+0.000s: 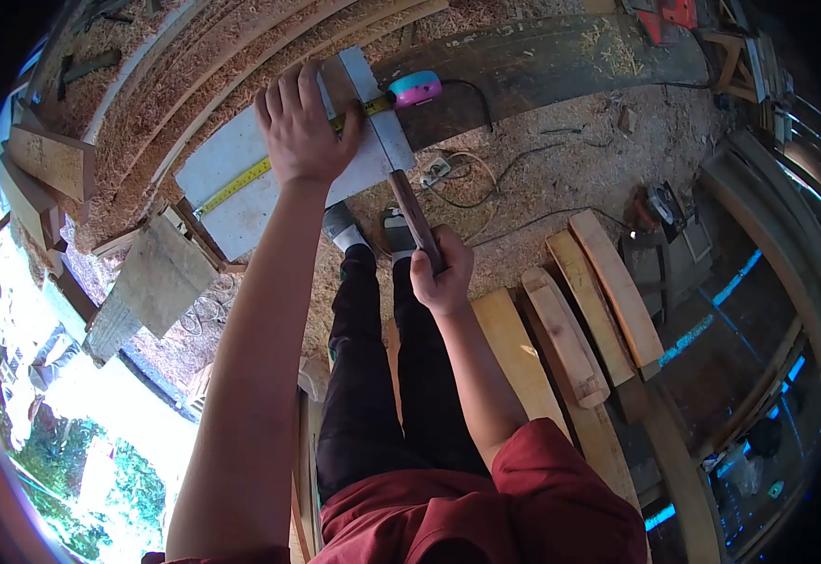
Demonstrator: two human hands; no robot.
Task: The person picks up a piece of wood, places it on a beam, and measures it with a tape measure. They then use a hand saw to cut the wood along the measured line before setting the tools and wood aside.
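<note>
My left hand (307, 127) lies palm down on a pale, flat board (232, 160), fingers stretched out and thumb spread to the right. Under it runs a yellow tape measure blade (241, 181) along the board, toward a pink and blue tape case (416, 87) at the board's right edge. Beside my thumb, a brown strip (337, 86) lies across the board. My right hand (445, 273) is closed around the dark wooden handle (414, 214) of a tool. Its thin blade (378, 133) shows nearly edge-on over the board's right end.
Long curved planks (213, 70) lie among wood shavings at the upper left. A dark wide plank (542, 70) extends to the upper right. Cables (514, 169) cross the littered ground. Several timber pieces (561, 334) lie right of my legs, and a power tool (660, 207) lies farther right.
</note>
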